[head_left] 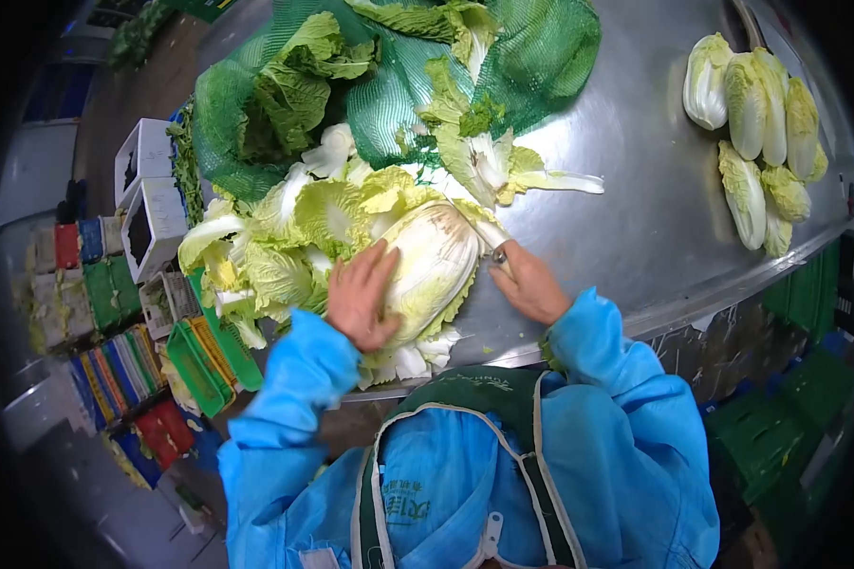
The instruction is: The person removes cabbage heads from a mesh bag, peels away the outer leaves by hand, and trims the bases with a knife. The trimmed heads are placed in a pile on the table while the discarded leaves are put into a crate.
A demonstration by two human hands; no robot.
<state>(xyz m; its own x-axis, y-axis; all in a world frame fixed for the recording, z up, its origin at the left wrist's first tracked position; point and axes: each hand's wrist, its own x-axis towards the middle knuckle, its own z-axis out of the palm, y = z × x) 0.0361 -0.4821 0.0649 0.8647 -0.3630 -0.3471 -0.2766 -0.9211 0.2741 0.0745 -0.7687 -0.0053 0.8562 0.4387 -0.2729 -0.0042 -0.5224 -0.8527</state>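
Note:
A large napa cabbage (432,266) lies on the metal table with its browned base pointing away from me. My left hand (362,294) rests on the cabbage's left side, fingers spread. To the right of the cabbage, my right hand (529,283) is closed around a small knife (499,255), of which only a bit of metal shows near the cabbage's edge. Loose outer leaves (280,275) are heaped to the left of the cabbage and under it. Beyond it, more leaves and a cut stalk (489,166) lie beside a green mesh bag (389,104).
Several trimmed cabbages (759,104) are grouped at the table's far right. The metal table's (626,228) front edge runs just ahead of my body. White foam boxes (157,223), a green crate (199,365) and stacks of coloured crates stand at the left.

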